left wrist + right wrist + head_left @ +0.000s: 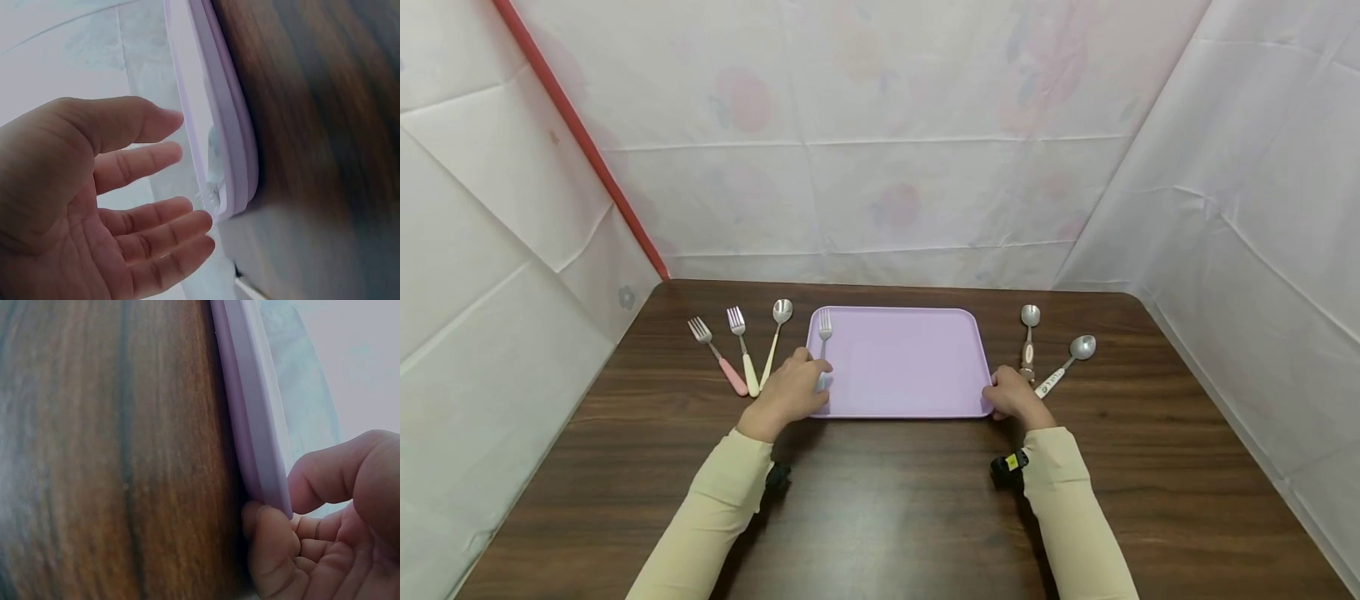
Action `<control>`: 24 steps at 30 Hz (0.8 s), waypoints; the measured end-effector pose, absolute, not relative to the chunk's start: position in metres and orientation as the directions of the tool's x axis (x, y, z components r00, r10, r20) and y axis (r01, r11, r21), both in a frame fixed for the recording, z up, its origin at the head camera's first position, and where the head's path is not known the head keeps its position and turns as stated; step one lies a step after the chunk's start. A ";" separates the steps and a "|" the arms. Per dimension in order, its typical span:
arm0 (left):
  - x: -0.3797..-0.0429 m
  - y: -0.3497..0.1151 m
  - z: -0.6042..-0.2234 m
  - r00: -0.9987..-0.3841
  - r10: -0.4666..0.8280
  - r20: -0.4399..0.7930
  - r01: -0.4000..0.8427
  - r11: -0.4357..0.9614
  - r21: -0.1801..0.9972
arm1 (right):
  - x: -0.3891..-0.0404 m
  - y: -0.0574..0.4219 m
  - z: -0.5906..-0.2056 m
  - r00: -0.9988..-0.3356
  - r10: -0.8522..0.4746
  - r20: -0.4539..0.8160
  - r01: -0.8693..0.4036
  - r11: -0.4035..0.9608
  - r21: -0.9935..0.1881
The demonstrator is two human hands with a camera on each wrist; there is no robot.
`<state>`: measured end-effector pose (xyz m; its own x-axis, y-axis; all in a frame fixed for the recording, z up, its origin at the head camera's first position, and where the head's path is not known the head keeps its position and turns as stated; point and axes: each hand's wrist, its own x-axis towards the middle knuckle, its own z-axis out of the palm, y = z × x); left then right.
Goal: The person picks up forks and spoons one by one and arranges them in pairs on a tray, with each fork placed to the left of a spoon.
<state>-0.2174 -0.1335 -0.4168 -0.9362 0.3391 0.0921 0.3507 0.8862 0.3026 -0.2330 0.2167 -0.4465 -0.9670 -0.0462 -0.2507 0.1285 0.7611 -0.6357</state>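
Note:
A light purple rectangular tray [902, 362] lies on the table in front of me. Inside its left side is a fork [825, 325] with its tines pointing away; my left hand partly covers its handle. That left hand [793, 385] is over the tray's near left corner, and the left wrist view shows its fingers [156, 222] spread and loosely bent beside the rim. At the near right corner, my right hand [1013, 393] pinches the tray edge, thumb above and fingertips [272, 531] at the underside.
Left of the tray lie a pink-handled fork [732, 377], a cream-handled fork [749, 375] and a cream-handled spoon [770, 358]. To the right are a brown-handled spoon [1027, 350] and a spoon with a white patterned handle [1051, 382]. White sheets [880, 208] hang around the table.

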 end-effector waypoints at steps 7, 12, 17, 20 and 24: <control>-0.217 -0.136 -0.414 -0.937 0.342 0.065 0.347 0.904 0.249 | -0.233 0.216 -0.447 -0.967 -0.046 -0.251 0.129 0.760 -0.637; -0.217 -0.137 -0.415 -0.937 0.343 0.065 0.348 0.908 0.235 | -0.232 0.216 -0.448 -0.968 -0.051 -0.246 0.124 0.756 -0.643; -0.217 -0.139 -0.418 -0.937 0.340 0.086 0.350 0.910 0.221 | -0.231 0.216 -0.447 -0.969 -0.041 -0.243 0.126 0.767 -0.629; -0.217 -0.141 -0.418 -0.936 0.337 0.103 0.351 0.911 0.217 | -0.230 0.217 -0.447 -0.970 -0.042 -0.239 0.116 0.784 -0.609; -0.218 -0.145 -0.417 -0.937 0.334 0.104 0.349 0.911 0.220 | -0.231 0.218 -0.446 -0.973 -0.052 -0.225 0.092 0.805 -0.586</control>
<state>-0.2180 -0.1448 -0.4171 -0.9369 0.3338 0.1037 0.3489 0.9109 0.2201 -0.2307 0.2181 -0.4462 -0.9730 -0.0521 -0.2247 0.0923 0.8048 -0.5864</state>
